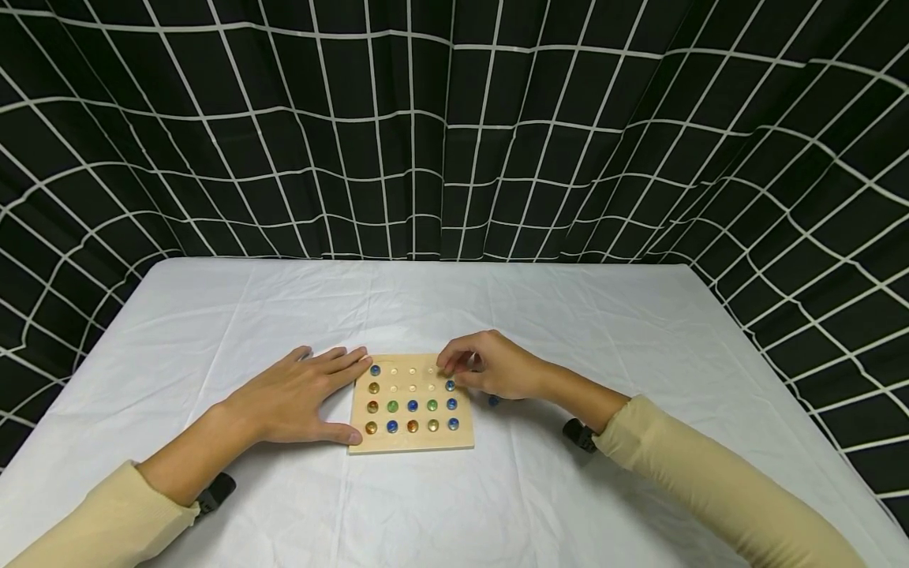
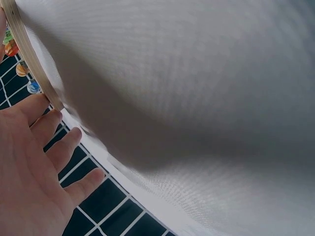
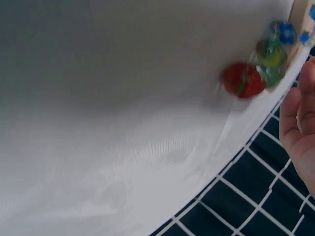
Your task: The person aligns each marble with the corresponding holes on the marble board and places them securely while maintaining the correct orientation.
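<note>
A pale wooden board (image 1: 412,451) with rows of round hollows lies on the table. Glass marbles fill its two near rows; in the far rows they sit at the sides, such as a blue marble (image 1: 375,370) at the far left, with bare hollows between. My left hand (image 1: 301,398) rests along the board's left edge, fingers spread, thumb at the near corner. Over the far right corner, my right hand (image 1: 497,364) bends its fingers and thumb down toward the end hollow, hiding it. I cannot tell whether a marble is between those fingertips.
Right of the board, loose marbles lie on the white cloth: a red marble (image 3: 243,79), a green marble (image 3: 271,54) and a blue marble (image 3: 284,32) close together. The white-covered table (image 1: 284,505) ends at a black curtain (image 1: 398,142) with a white grid.
</note>
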{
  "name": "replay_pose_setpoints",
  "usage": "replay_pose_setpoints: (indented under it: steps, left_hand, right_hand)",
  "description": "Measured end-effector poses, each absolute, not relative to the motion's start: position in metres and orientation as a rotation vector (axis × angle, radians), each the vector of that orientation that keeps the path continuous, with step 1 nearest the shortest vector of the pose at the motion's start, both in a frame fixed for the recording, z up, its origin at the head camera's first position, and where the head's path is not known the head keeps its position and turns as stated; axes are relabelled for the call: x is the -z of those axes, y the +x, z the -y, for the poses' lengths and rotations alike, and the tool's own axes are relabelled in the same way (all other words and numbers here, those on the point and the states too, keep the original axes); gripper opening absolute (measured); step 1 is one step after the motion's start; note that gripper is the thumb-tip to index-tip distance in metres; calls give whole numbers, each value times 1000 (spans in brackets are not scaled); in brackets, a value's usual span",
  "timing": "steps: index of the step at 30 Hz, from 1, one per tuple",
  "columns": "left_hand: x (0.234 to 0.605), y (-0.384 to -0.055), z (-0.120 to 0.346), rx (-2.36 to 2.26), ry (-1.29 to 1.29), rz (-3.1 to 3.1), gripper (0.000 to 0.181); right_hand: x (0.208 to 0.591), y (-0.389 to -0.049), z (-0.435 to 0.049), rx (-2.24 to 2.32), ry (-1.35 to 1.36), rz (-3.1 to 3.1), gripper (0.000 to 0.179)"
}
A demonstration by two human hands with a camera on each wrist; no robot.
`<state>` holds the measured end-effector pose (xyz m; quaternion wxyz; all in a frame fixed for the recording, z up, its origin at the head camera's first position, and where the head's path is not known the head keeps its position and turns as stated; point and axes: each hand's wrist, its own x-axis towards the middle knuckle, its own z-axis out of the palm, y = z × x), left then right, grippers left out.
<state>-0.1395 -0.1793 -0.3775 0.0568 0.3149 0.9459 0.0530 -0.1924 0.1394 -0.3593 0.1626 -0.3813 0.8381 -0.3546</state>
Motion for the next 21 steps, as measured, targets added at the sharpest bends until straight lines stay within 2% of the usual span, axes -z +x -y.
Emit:
replay_pose_setpoints:
  steps: [21]
  left_hand:
    - [379,-140,180,-154,963,-2875,108]
  right_hand:
    - [360,-199,-190,1015,-958,-2493,22]
